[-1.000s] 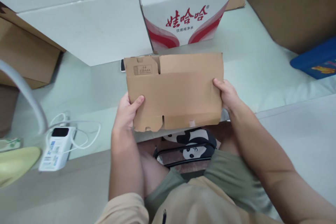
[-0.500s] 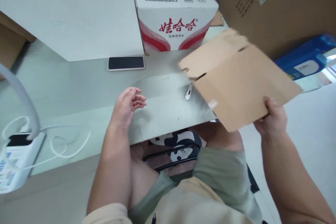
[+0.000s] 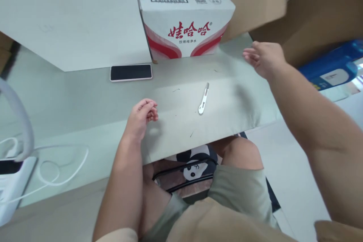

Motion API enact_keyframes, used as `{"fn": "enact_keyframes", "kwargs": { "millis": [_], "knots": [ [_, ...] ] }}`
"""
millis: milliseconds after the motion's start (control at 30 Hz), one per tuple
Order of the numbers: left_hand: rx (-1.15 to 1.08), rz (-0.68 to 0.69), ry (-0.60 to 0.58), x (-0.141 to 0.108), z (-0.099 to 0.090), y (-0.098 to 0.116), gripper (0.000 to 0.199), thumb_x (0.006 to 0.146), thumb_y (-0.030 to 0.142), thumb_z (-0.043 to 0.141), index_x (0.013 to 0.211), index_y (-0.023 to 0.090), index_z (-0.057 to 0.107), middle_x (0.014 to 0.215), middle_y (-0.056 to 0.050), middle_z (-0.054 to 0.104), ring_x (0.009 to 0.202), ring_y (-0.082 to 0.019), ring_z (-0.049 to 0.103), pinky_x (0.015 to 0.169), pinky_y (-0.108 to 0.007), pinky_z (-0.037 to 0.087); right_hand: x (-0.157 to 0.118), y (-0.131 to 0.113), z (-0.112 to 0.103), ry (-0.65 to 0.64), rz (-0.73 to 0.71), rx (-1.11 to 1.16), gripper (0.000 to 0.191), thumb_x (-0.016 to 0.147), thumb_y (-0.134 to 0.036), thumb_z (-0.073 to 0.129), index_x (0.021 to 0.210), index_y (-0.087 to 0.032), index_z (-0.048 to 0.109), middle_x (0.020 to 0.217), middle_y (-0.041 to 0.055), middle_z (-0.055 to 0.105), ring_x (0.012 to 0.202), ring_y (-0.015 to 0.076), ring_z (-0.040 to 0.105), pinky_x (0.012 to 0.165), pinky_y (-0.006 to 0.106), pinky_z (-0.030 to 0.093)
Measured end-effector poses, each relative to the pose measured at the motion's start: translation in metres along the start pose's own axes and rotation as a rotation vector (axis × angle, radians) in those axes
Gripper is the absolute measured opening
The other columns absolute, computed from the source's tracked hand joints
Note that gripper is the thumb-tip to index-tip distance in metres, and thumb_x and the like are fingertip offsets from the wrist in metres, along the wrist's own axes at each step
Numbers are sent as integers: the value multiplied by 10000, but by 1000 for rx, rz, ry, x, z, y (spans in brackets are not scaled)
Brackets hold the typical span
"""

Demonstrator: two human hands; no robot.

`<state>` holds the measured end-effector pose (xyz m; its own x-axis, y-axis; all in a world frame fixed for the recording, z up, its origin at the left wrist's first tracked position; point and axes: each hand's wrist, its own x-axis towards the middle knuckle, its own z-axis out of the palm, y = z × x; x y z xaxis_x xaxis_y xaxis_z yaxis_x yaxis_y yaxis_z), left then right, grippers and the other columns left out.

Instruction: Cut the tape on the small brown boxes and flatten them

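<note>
My left hand [image 3: 143, 115] hovers over the near left part of the covered tabletop [image 3: 176, 128], its fingers curled in toward the thumb and nothing showing in them. My right hand [image 3: 263, 58] is raised over the far right of the table, empty, with loosely bent fingers. Just beyond it, a flat brown cardboard piece [image 3: 258, 3] leans beside the white water carton [image 3: 187, 34] and in front of a large brown box. Between my hands lies a white utility knife [image 3: 203, 99], touched by neither.
A phone [image 3: 131, 72] lies by the white boxes [image 3: 73, 26] at the back left. A blue container [image 3: 331, 64] stands at right. On the left are a white cable [image 3: 82, 166], a curved grey stand [image 3: 21, 109] and a white device [image 3: 17, 193]. Dark scraps dot the cover.
My right hand has moved away from me and let go of the cardboard, which now stands beside the water carton. The whole utility knife shows now. The left hand's fingers have curled in more.
</note>
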<state>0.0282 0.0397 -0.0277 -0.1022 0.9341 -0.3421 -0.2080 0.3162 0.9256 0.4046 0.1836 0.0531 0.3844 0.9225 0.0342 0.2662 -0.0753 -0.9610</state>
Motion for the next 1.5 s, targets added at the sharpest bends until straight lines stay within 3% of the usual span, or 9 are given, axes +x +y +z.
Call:
{"fn": "enact_keyframes", "kwargs": {
  "millis": [167, 467, 667, 867, 1067, 1233, 1367, 1433, 1500],
  "knots": [
    [-70, 59, 24, 1, -7, 5, 88, 729, 277, 642, 707, 197, 611, 543, 10, 520, 464, -93, 474, 445, -199, 398, -55, -1, 33, -213, 176, 89, 69, 956, -188, 609, 911, -167, 657, 826, 50, 749, 628, 90, 694, 598, 192, 578],
    [-306, 191, 75, -22, -28, 12, 178, 583, 237, 644, 733, 210, 551, 512, 72, 445, 459, -74, 435, 452, -183, 348, -122, -22, 105, -616, -25, -134, 205, 750, -183, 796, 924, -189, 687, 750, 13, 731, 683, 140, 720, 643, 266, 607],
    [-467, 336, 184, -35, -64, 18, 176, 591, 195, 631, 677, 199, 477, 553, 89, 411, 425, -30, 375, 450, -198, 248, -165, -45, 202, -894, -220, -284, 206, 741, -238, 779, 923, -184, 696, 694, 4, 723, 644, 150, 701, 613, 279, 571],
    [-633, 392, 270, -44, -99, 23, 197, 590, 204, 645, 672, 203, 466, 547, 94, 380, 438, -28, 328, 463, -220, 224, -204, -71, 329, -1095, -412, -337, 189, 768, -165, 746, 946, -198, 693, 708, 12, 716, 646, 169, 684, 681, 330, 568],
    [-846, 322, 311, -48, -121, 28, 218, 540, 195, 634, 655, 206, 449, 535, 89, 362, 457, -33, 303, 482, -245, 199, -274, -136, 473, -1153, -775, -388, 476, 755, -30, 621, 1213, -159, 640, 680, -44, 684, 790, 174, 753, 860, 356, 615],
    [-918, 318, 315, -54, -136, 29, 246, 560, 214, 676, 651, 206, 447, 561, 71, 355, 493, -46, 321, 508, -273, 214, -330, -193, 565, -1148, -794, -296, 785, 804, -106, 301, 1586, -96, 227, 948, -30, 627, 896, 192, 754, 672, 292, 533],
    [-974, 345, 306, -59, -138, 27, 378, 620, 281, 787, 704, 216, 425, 584, 79, 311, 493, -43, 298, 515, -281, 216, -335, -209, 596, -1088, -927, -438, 758, 810, -126, 331, 1567, -164, 302, 1261, 57, 532, 1027, 334, 705, 539, 210, 425],
    [-971, 343, 272, -59, -137, 26, 407, 643, 306, 811, 715, 215, 420, 589, 81, 308, 484, -37, 297, 513, -278, 218, -329, -210, 592, -1050, -1041, -569, 626, 852, -230, 366, 1458, -92, 440, 1251, 60, 537, 1200, 406, 611, 564, 191, 389],
    [-968, 345, 257, -60, -137, 26, 391, 644, 280, 798, 705, 210, 419, 589, 80, 318, 473, -31, 298, 505, -268, 215, -321, -209, 579, -964, -1099, -680, 506, 880, -336, 364, 1178, 19, 568, 1161, 48, 575, 1297, 404, 547, 637, 221, 414]
  ]
}}
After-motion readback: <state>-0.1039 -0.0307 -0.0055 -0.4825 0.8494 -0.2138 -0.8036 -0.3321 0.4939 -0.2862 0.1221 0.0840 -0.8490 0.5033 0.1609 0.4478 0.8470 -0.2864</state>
